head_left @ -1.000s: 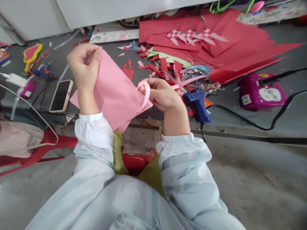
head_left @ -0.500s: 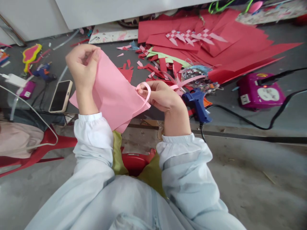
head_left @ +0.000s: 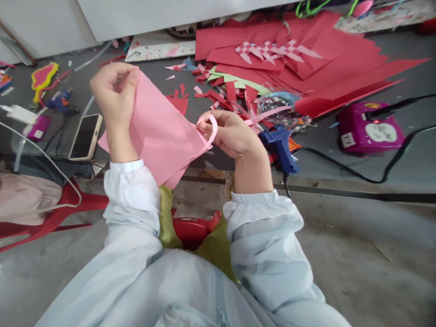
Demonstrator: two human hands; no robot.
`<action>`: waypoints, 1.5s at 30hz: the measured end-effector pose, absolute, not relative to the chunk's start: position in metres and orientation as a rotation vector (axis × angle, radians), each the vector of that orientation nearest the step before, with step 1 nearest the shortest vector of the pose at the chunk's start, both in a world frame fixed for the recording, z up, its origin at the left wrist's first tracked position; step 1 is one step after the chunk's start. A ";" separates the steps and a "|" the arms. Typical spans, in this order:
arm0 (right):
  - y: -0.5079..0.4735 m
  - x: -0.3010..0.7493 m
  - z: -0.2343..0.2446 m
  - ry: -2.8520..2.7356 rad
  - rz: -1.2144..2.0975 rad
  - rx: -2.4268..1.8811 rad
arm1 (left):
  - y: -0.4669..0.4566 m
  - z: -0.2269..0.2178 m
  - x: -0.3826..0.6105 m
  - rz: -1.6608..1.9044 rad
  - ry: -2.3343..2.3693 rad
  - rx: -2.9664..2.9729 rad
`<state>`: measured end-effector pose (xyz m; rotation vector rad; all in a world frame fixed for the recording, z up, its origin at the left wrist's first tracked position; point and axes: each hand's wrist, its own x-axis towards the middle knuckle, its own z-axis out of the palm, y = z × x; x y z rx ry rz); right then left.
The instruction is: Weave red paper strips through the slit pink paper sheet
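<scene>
Between my two hands hangs pink paper (head_left: 160,122), more than one sheet by the look of its lower edges. My left hand (head_left: 114,93) is closed around its upper left corner, thumb on top. At the paper's right edge, my right hand (head_left: 230,131) pinches a narrow pink paper strip (head_left: 214,129) that curls into a loop. The strip's lower end still meets the sheet near its right corner. Just right of my right wrist lies a blue glue gun (head_left: 279,147) on the table's front edge.
Red paper sheets (head_left: 347,68) pile up at the back right, with woven pink-and-white pieces (head_left: 272,51) on top. Red and pink scraps (head_left: 218,95) lie nearer. A purple box (head_left: 368,129) with a black cable sits right. On the left are a phone (head_left: 86,137) and another glue gun (head_left: 62,101).
Both hands have drawn slightly apart, the left a little leftward and the right slightly right and up. The strip's loop has shifted right with my right hand.
</scene>
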<state>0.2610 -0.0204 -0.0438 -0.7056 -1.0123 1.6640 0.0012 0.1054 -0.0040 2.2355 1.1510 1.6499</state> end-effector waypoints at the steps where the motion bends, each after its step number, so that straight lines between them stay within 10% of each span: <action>1: -0.021 0.261 -0.043 -1.012 1.667 -0.734 | 0.103 -0.002 0.002 1.650 1.165 2.205; 45: -0.004 0.237 -0.040 -0.629 1.354 -0.791 | 0.045 0.016 0.030 1.198 1.589 2.127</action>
